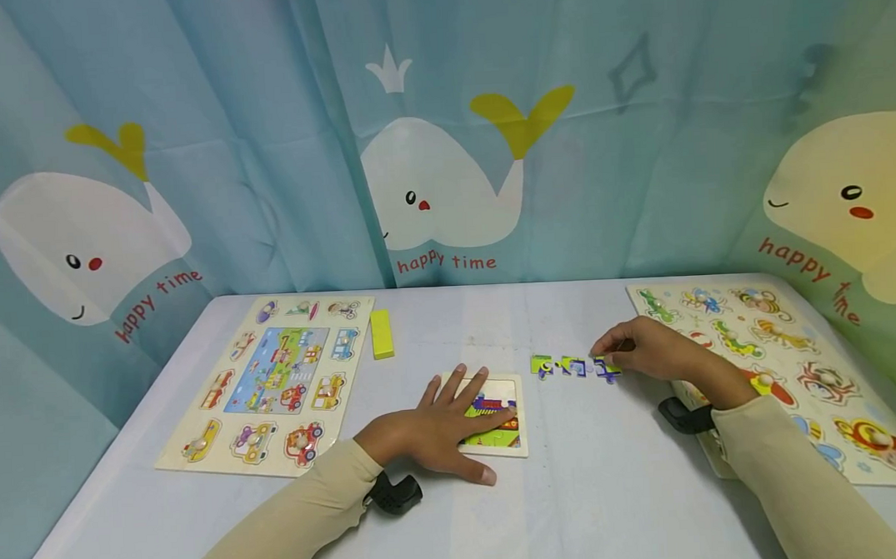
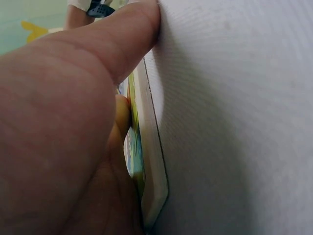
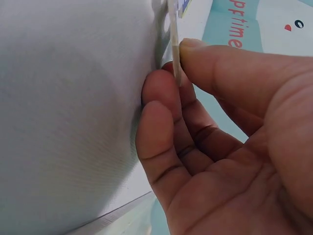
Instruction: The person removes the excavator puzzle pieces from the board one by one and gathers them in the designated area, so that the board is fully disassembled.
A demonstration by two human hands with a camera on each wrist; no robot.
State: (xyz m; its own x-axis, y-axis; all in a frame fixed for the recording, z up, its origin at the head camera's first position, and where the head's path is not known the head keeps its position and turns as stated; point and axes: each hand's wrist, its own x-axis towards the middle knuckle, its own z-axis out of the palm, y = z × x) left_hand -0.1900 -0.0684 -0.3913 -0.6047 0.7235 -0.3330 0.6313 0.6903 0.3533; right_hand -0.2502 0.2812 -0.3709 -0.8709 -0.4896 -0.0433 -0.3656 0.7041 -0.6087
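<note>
My left hand (image 1: 445, 430) lies with fingers spread over a small framed puzzle (image 1: 523, 418) showing a colourful picture; part of the picture is hidden under it. In the left wrist view the thumb of that hand (image 2: 63, 117) reaches past the frame's pale edge (image 2: 149, 147) to the cloth. My right hand (image 1: 657, 354) pinches a puzzle piece (image 1: 608, 369) between thumb and fingers, at the right end of a short row with two other pieces (image 1: 542, 366). The right wrist view shows the piece (image 3: 175, 54) edge-on in the right hand (image 3: 220, 127), tilted up from the cloth.
A vehicle peg board (image 1: 335, 434) lies at the left, with a yellow-green block (image 1: 382, 334) beside its upper right corner. An insect and animal peg board (image 1: 790, 373) lies at the right, partly under the right forearm. A whale-print curtain (image 1: 439, 80) hangs behind the table.
</note>
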